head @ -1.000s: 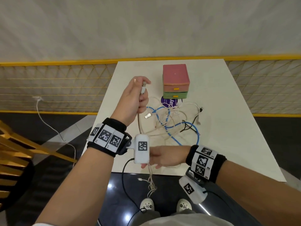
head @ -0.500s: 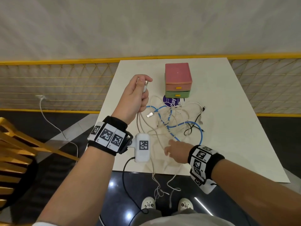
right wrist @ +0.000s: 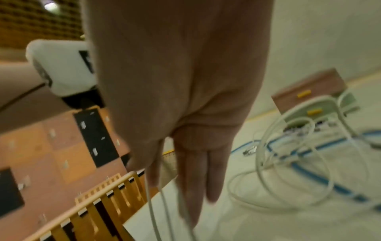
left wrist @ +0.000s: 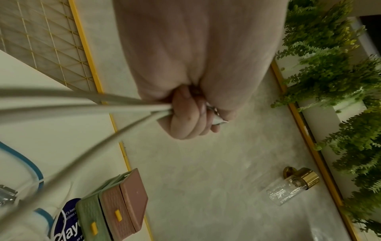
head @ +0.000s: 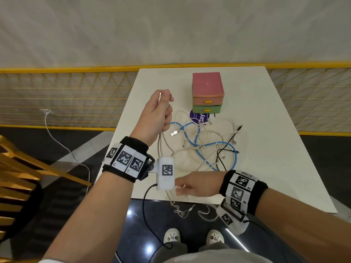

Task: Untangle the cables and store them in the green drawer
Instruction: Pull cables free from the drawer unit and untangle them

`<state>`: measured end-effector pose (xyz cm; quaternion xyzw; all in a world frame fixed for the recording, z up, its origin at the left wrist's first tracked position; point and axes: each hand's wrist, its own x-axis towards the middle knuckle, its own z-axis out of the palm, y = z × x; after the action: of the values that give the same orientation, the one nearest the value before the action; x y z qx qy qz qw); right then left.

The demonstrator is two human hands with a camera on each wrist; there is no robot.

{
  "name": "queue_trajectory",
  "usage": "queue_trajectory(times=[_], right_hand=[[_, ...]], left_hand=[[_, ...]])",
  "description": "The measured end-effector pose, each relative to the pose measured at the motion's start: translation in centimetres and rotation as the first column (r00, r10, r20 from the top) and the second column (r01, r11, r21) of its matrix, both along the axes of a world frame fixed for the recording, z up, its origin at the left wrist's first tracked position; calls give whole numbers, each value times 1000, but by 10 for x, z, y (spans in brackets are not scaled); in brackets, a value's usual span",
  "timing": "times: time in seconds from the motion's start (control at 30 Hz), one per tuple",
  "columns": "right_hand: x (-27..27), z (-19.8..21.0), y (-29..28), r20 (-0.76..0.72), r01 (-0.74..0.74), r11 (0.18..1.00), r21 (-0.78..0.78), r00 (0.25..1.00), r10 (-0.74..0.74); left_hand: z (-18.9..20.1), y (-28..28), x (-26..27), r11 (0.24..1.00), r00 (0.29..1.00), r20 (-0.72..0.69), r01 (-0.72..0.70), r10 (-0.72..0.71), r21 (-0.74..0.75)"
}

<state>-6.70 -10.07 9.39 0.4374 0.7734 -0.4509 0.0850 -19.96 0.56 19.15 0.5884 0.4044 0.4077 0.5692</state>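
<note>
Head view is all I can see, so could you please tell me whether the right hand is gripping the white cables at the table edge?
Observer: No. The right wrist view shows the right hand with straight fingers; the white cables run down beside them.
Operator: And the left grip, please?
Observer: In the left wrist view, the left hand is curled tightly round several of those cables, and a metal plug pokes out by the thumb.

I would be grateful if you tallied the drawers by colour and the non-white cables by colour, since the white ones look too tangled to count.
Green drawer: 1
Pink drawer: 1
Blue cable: 1
Black cable: 1, as far as I can trace it
Total: 4
</note>
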Motion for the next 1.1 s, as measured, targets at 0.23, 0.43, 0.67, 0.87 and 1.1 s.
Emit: queue_trajectory(times=[0.23, 0.43, 0.67, 0.87, 1.1], right_hand=[[7, -10, 28, -32, 223, 960, 171, 975, -220], [-8, -54, 53, 242, 226, 933, 282, 924, -297], [-13, -68, 61, 168, 317, 878, 359, 903, -395], [3, -36, 59, -386, 663, 655, 363, 747, -542], [11, -20, 46, -419, 575, 651, 494, 815, -402]], left_hand=[[-10, -2, -3, 999, 996, -80, 35, -34, 10], [-16, -8, 2, 995, 998, -60, 5, -11, -102], [-28, -2, -6, 982, 993, -61, -106, 97, -156], [-59, 15, -9, 931, 883, -391, -337, 261, -139], [-60, 18, 14, 945, 952, -289, -185, 105, -268]])
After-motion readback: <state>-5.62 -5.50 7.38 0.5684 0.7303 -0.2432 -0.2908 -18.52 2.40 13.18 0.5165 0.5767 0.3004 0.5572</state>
